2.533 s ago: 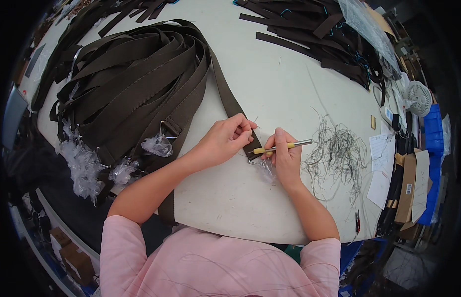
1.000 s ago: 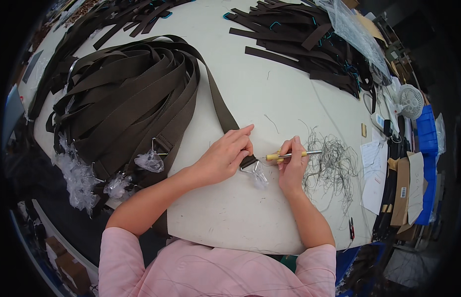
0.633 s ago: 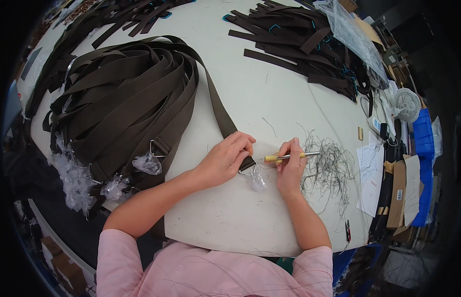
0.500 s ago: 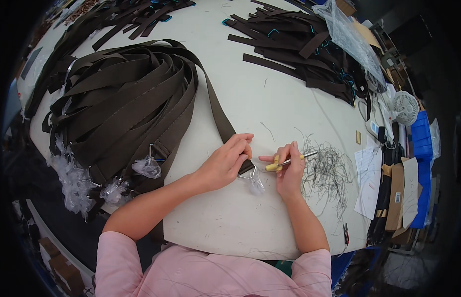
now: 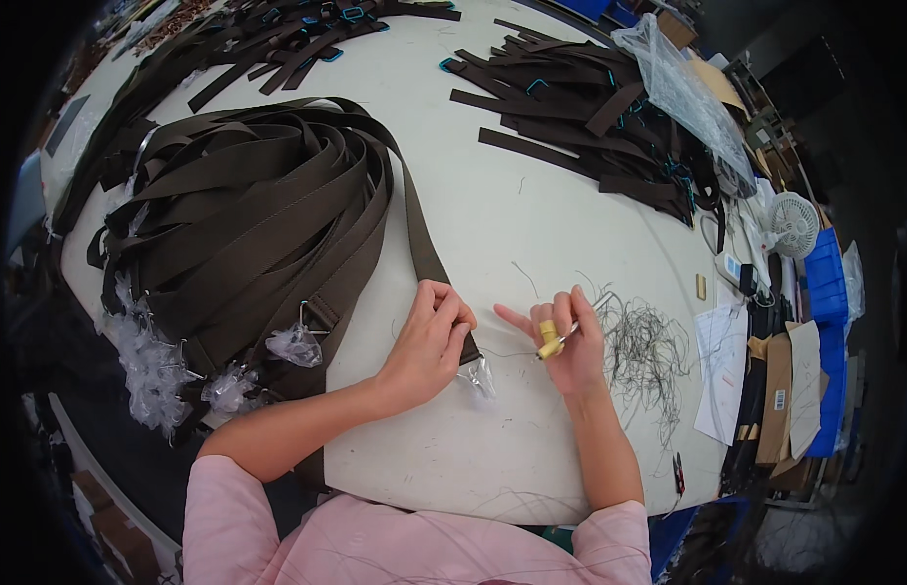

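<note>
My left hand point(image 5: 429, 341) pinches the end of a dark brown webbing strap point(image 5: 429, 249), whose length runs back to a large looped pile. At that end hangs a metal fitting wrapped in clear plastic point(image 5: 481, 378). To the right, my right hand point(image 5: 578, 351) is curled around a slim metal tool with a yellow part point(image 5: 551, 346); its forefinger points left. The tool's exact kind is unclear. A thin dark thread point(image 5: 512, 354) spans the gap between the strap end and my right hand.
The strap pile point(image 5: 249, 214), with plastic-wrapped fittings point(image 5: 146, 380), covers the left. Loose threads point(image 5: 643, 341) lie right of my right hand. Shorter dark straps point(image 5: 590, 117) with blue buckles lie at the far right. Small snips point(image 5: 678, 473), papers point(image 5: 718, 361) and a fan point(image 5: 794, 222) are along the right.
My left hand has moved slightly left and down with the strap end. My right hand has turned the tool and drawn away from the strap; a thread now shows between them.
</note>
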A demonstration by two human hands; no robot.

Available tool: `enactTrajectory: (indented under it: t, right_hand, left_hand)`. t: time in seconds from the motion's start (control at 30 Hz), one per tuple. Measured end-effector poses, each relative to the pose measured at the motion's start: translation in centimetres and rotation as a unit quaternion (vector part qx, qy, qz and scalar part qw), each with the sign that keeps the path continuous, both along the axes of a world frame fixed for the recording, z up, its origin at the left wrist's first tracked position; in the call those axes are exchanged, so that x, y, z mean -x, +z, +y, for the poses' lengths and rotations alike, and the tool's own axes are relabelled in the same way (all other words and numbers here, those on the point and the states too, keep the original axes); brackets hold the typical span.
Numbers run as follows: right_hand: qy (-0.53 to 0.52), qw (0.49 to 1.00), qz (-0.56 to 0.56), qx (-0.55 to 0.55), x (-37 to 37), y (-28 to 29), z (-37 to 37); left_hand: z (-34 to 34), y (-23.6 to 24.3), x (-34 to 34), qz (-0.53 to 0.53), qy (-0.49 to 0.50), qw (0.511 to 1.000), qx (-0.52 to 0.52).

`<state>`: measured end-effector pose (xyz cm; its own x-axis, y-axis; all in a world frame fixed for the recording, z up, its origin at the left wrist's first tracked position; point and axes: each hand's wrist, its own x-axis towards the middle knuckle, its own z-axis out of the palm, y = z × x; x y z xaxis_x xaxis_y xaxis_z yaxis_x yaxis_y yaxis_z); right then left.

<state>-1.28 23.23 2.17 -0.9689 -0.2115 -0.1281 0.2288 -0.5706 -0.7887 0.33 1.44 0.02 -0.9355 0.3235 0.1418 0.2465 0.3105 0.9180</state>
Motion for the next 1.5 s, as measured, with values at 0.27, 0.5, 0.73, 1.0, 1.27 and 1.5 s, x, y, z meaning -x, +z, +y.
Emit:
enactTrajectory:
  t: [0.27,0.5,0.73,1.0,1.27,1.5]
  right_hand:
    - [0.048,0.998,-0.015,-0.036,0.4,-0.3,-0.5]
    - [-0.067,0.993,0.037,-0.095,-1.1,0.3,1.2]
    - [0.037,0.996,-0.017,-0.077,-2.0,-0.2,-2.9]
    - [-0.103,0.969,0.051,-0.221,-3.6,-1.3,1.8]
    - [-0.161,0.943,0.021,-0.292,-3.0,-0.2,-2.2]
    - [-0.129,0.940,0.008,-0.315,-1.8,-2.2,-2.8]
  left_hand:
    - [-1.3,0.7,-0.2,-0.044,-0.015,0.999,0.015]
    - [-1.5,0.2,0.4,-0.019,-0.043,0.999,-0.003]
    - [-1.5,0.2,0.4,0.000,-0.043,0.999,0.006]
    - [-1.6,-0.1,0.4,0.025,-0.046,0.999,0.005]
    - [-1.5,-0.4,0.9,0.011,-0.040,0.999,0.016]
    - [-1.2,-0.4,0.9,-0.019,-0.030,0.999,0.002]
